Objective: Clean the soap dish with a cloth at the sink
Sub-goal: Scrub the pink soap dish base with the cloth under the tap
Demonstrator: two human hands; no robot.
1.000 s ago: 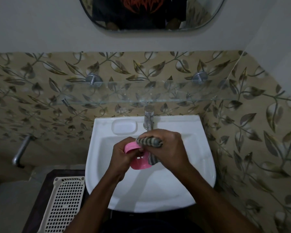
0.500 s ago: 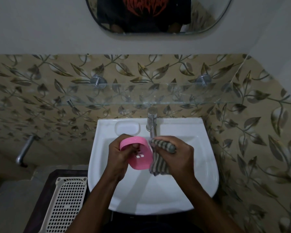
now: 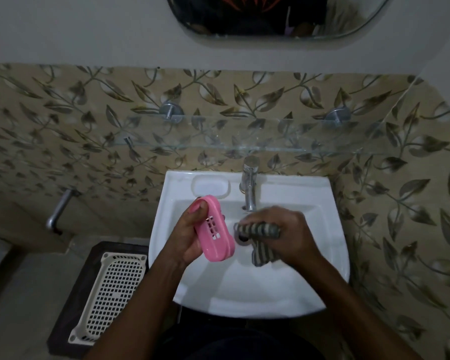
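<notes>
My left hand (image 3: pixel 186 237) grips a pink soap dish (image 3: pixel 215 229) over the left side of the white sink (image 3: pixel 309 287), its slotted underside turned toward me. My right hand (image 3: pixel 286 233) is closed on a grey striped cloth (image 3: pixel 261 241) bunched just to the right of the dish, with a small gap between cloth and dish. One end of the cloth hangs down into the basin. Both hands sit below the chrome tap (image 3: pixel 249 183).
A moulded soap recess (image 3: pixel 210 187) lies on the sink rim left of the tap. A glass shelf (image 3: pixel 244 136) juts out above the sink under a mirror (image 3: pixel 270 16). A cream perforated tray (image 3: pixel 109 294) rests on a dark stand to the left, near a wall pipe (image 3: pixel 59 211).
The cloth was pressed against the dish a second ago. My left hand has since swung the dish left and turned its underside up, and the cloth hand has drawn away to the right.
</notes>
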